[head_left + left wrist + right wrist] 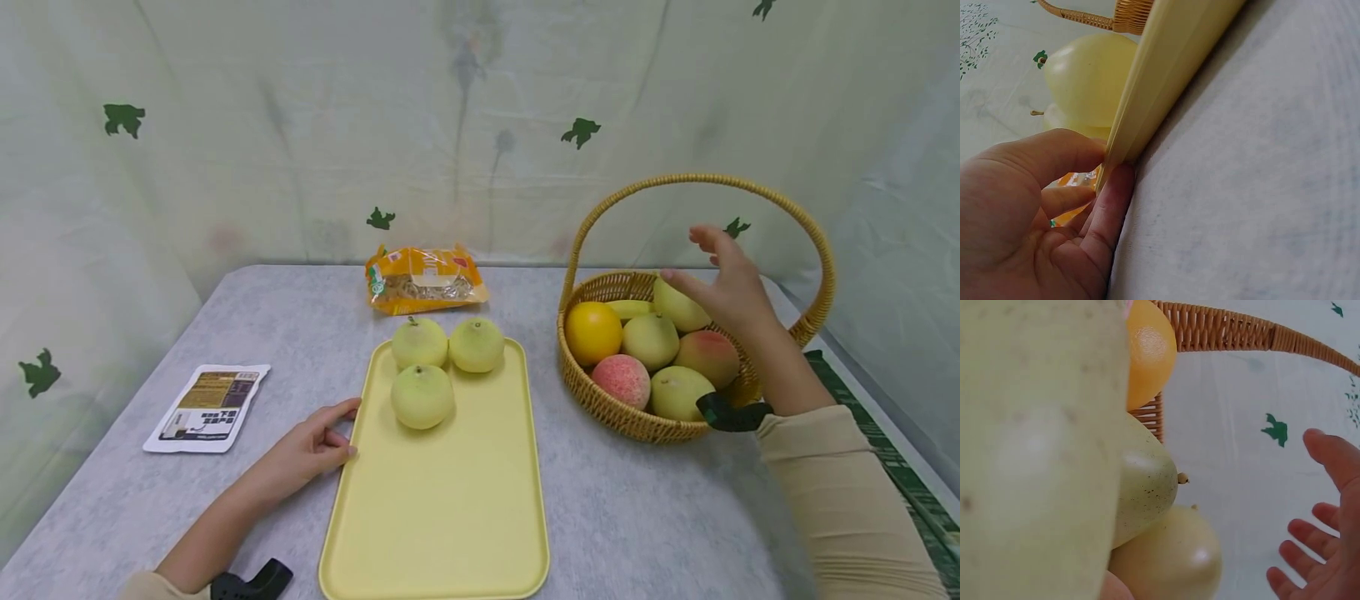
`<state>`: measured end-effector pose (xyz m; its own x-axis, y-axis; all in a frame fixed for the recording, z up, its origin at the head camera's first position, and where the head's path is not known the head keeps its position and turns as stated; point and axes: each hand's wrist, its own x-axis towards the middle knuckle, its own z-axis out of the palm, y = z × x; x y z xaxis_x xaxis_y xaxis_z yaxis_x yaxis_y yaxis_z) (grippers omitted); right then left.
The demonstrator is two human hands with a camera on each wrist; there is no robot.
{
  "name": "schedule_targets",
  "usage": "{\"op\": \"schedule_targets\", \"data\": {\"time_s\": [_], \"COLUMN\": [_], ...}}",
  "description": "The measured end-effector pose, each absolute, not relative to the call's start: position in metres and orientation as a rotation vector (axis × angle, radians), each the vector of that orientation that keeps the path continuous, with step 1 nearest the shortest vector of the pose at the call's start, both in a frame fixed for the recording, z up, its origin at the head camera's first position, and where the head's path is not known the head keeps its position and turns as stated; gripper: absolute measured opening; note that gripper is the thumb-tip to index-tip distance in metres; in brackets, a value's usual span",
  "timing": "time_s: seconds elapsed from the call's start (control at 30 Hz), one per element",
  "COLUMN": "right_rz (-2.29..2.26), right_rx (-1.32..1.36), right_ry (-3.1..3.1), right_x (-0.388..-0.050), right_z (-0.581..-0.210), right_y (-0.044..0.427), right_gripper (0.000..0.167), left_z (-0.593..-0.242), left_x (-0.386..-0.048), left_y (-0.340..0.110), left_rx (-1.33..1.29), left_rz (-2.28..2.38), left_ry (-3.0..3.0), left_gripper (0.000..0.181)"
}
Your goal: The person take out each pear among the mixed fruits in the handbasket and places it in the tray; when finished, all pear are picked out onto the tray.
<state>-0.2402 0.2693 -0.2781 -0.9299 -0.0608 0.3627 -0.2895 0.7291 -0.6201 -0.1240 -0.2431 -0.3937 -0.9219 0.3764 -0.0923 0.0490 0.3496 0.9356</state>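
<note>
My left hand [309, 450] pinches the left rim of a yellow tray [450, 508]; the left wrist view shows the thumb [1066, 152] on the rim and a finger [1113, 197] against its outer side. Three pale green pears, the nearest one [422, 397] in front of the other two, sit at the tray's far end. Over the wicker basket [637, 427], under its handle, my right hand [731, 287] hovers with spread fingers and holds nothing. Nearest to it is a green pear [678, 304] at the back of the basket.
The basket also holds an orange [593, 333], a banana [630, 308], two peaches, one pinkish [622, 382], and more pears [680, 393]. Its tall handle [697, 177] arches above. An orange snack bag [426, 281] lies behind the tray, a white pouch [208, 408] at the left.
</note>
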Motion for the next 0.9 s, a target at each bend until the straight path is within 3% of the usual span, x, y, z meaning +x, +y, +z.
{"op": "schedule_targets", "data": {"time_s": [0.6,0.9], "right_rz": [1.069,1.083], "right_rx": [0.199,0.216], "right_ry": [-2.853,-2.956], "right_x": [-0.25,-0.252], "right_z": [-0.291,-0.293], "right_y": [0.286,0.287], "right_gripper": [0.084,0.081], "left_z": [-0.396,-0.397], "left_x": [-0.125,-0.125], "left_y": [-0.244,-0.245], "left_rx": [0.388,0.391], "left_rz": [1.597,1.605], "left_ry": [2.332,2.324], "left_gripper": [0.063,0.063]}}
